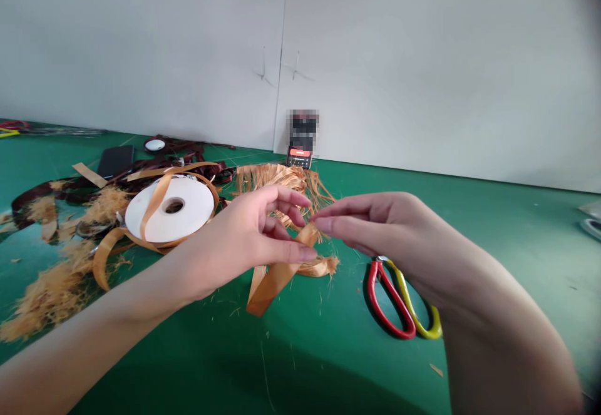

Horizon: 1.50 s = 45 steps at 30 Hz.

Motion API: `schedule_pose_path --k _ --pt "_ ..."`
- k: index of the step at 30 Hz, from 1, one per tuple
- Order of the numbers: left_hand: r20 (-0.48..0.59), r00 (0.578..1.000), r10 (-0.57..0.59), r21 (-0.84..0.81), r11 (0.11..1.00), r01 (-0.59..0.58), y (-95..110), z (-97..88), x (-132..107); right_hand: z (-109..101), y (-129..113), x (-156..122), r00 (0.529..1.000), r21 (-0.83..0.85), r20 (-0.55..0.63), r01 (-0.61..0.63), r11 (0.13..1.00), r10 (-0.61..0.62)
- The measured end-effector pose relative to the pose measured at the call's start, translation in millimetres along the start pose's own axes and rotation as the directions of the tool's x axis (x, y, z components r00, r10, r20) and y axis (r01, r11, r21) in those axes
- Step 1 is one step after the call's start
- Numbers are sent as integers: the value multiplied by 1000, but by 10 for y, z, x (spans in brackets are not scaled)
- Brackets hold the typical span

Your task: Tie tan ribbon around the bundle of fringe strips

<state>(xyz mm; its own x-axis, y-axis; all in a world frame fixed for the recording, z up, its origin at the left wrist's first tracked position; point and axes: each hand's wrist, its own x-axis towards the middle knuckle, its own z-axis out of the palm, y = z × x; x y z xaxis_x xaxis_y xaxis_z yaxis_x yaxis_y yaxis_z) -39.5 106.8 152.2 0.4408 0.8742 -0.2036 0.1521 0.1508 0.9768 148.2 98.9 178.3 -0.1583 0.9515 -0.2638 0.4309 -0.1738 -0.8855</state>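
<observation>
My left hand (248, 230) and my right hand (370, 227) meet above the green mat (300, 346). A loop of orange satin ribbon (277, 280) hangs between them. My left thumb and fingers curl around it, and my right fingertips pinch its upper end. Behind my hands stands a frayed orange ribbon fringe (277, 180). To the left, a white ribbon spool (169, 208) lies flat, wrapped by a loose orange strip. Red and yellow handled scissors (397, 302) lie just below my right hand, their blades hidden beneath it.
Orange fibre tufts (47, 296) and dark maroon ribbon scraps (47, 193) spread across the mat's left side. A black phone (115, 161), a small white round object (154, 145) and a partly blurred dark device (300, 158) stand near the white wall (422, 58).
</observation>
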Motion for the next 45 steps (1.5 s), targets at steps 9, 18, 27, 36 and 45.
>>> schedule_pose_path --k 9,18,27,36,45 --pt "-9 1000 -20 23 1000 20 25 61 12 -16 -5 -6 999 -54 48 8 999 -5" --pt "-6 1000 -1 46 999 1 37 28 -10 -125 30 -8 990 -1 -144 11 1000 -11" --pt "-8 1000 9 45 999 -9 22 58 16 -83 21 2 999 17 27 25 1000 -26" --pt "-1 1000 16 59 998 -16 25 48 9 -76 21 -15 997 26 54 58 998 -59" --pt "26 1000 15 98 995 -17 22 38 22 -94 29 -21 998 -16 45 47 999 -46"
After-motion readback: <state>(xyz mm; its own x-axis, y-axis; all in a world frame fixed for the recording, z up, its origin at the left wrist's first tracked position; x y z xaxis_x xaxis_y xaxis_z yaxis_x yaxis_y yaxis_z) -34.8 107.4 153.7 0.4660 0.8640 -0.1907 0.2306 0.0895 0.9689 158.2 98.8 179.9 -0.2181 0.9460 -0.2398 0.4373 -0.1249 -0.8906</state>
